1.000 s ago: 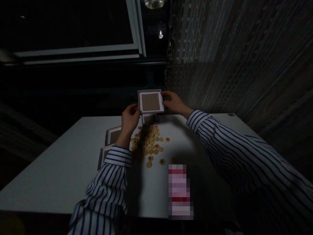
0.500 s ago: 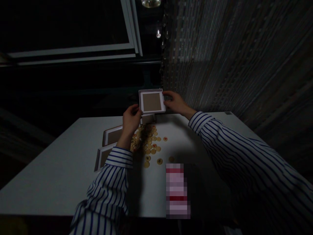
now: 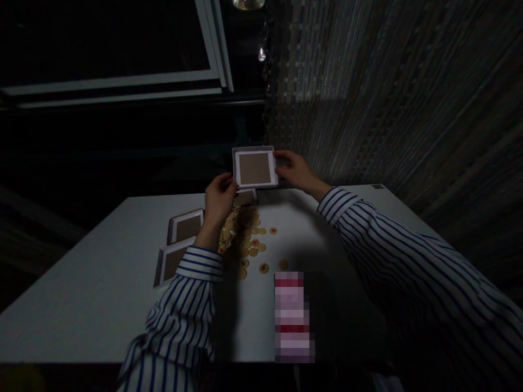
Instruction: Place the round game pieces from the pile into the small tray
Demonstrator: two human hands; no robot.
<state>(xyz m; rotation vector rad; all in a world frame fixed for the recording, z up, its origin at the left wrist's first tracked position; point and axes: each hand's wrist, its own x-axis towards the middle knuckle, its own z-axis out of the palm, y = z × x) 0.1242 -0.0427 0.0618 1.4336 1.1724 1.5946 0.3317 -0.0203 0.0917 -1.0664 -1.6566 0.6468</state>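
Light: very dim; I read fine detail with caution.
Held item: shallow square cardboard box with white rim and brown inside [image 3: 255, 167], in the air above the far edge of the white table [image 3: 102, 283], its open face tilted toward the camera.
Left hand [image 3: 219, 199]: fingertips pressed on the box's lower left corner, pinching it; striped sleeve [image 3: 192, 294] runs back over the table.
Right hand [image 3: 297, 171]: fingers closed along the box's right edge, thumb side hidden; I judge it a pinch too.
Change over the last second: slight. The box sits a touch higher against the table's far edge and a little more square to me; both hands keep the same holds. The whole view has drifted left, so part of the shift is my camera.
Below the box: a small pale box [image 3: 246, 197] on the table, partly hidden by it; apart, not touching as far as I can tell.
Loose pieces: round yellow discs with red or dark marks [image 3: 248, 239], heaped beside the left wrist, a few strays nearer me; the heap looks unchanged.
Other trays: two more white-rimmed brown square trays [image 3: 186, 226] [image 3: 170, 263] lying flat left of the left forearm.
Reading: box looks empty inside and steady in a two-handed hold; nothing is falling from it.
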